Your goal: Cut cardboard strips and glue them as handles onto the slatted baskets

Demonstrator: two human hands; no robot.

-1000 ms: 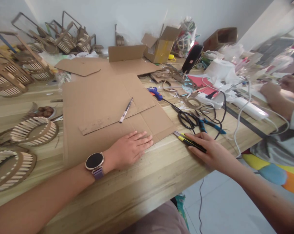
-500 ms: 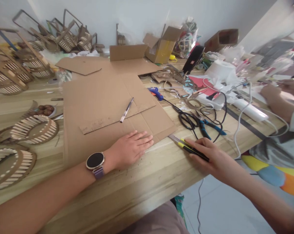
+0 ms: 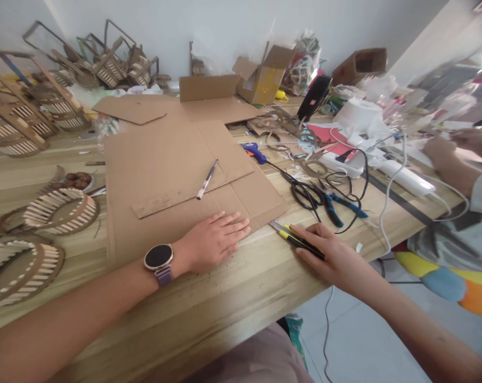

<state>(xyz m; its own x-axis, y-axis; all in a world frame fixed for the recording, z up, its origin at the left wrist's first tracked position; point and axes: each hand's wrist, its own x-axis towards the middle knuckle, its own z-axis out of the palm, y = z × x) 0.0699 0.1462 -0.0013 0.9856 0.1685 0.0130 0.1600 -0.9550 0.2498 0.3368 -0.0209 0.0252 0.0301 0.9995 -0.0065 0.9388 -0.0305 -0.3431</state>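
Observation:
My left hand (image 3: pixel 215 240) lies flat, fingers stretched out, across the near edge of a large cardboard sheet (image 3: pixel 119 234). In my right hand (image 3: pixel 324 252) is a yellow and black utility knife (image 3: pixel 299 242), low over the wooden table. Its blade is out and points left, close to the sheet's near right edge; whether it touches the cardboard I cannot tell. A smaller cardboard piece (image 3: pixel 165 165) rests on the large sheet, and a pen (image 3: pixel 207 180) lies across its near right part.
Blue-handled pliers (image 3: pixel 334 210), black cables and a blue glue gun (image 3: pixel 255 152) lie right of the cardboard. Round slatted baskets (image 3: pixel 61 210) stand on the left, with handled baskets (image 3: pixel 57 109) behind. At the far right, another person's hands (image 3: pixel 444 151) are above the table.
My right hand has shifted left with the utility knife, bringing it nearer the cardboard edge. My left hand stays flat in place. The view has shifted slightly.

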